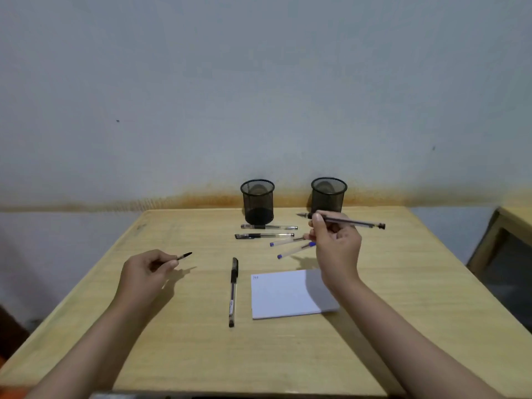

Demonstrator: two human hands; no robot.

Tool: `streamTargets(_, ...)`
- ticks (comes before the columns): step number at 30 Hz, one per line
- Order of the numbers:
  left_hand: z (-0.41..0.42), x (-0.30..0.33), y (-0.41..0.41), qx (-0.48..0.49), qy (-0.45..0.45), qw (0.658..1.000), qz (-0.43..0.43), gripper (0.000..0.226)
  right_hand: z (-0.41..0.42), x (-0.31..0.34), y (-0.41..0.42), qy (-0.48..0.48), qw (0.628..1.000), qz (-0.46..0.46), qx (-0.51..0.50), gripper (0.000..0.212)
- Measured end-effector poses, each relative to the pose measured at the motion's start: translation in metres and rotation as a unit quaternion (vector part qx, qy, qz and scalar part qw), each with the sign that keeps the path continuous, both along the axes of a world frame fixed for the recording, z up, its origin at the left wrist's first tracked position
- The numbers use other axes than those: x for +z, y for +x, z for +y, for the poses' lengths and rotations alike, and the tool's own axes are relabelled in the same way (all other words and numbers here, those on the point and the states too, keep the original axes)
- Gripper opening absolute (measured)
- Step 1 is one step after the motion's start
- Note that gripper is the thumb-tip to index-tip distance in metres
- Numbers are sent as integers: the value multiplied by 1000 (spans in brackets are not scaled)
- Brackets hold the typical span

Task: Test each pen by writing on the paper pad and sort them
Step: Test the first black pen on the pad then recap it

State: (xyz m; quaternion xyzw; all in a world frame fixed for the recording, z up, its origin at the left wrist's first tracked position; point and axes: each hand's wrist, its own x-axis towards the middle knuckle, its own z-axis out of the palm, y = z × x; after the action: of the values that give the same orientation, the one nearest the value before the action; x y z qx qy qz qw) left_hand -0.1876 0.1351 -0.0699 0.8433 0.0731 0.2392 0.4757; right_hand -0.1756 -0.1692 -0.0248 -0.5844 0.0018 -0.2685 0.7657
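Observation:
My right hand (335, 243) holds an uncapped black pen (354, 222) level in the air, tip pointing left, above the table's right middle. My left hand (146, 269) pinches the pen's black cap (184, 256) at the left. A white paper pad (285, 295) lies below my right hand, with a small mark at its top left corner. A capped black pen (233, 292) lies lengthwise left of the pad. Two black pens (266, 231) and two blue pens (290, 246) lie behind the pad.
Two black mesh pen cups stand at the table's back edge, one at the left (258, 201) and one at the right (328, 194). The wooden table (201, 355) meets a grey wall. Another piece of furniture (501, 254) stands at the right.

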Motion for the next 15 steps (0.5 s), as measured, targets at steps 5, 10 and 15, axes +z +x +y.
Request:
streamTargets(5,-10,-25,1,-23,75,995,63,13,15,-12,-7,-29,995,66,70,7)
streamTargets(10,-8,-32,5,-20,61,996,67,8,13,-19,-4,2,991,102,91,11)
streamTargets(15,-8,-28,9,-29,43,995,82,13,14,-31,-1,-62,979,150,126,9)
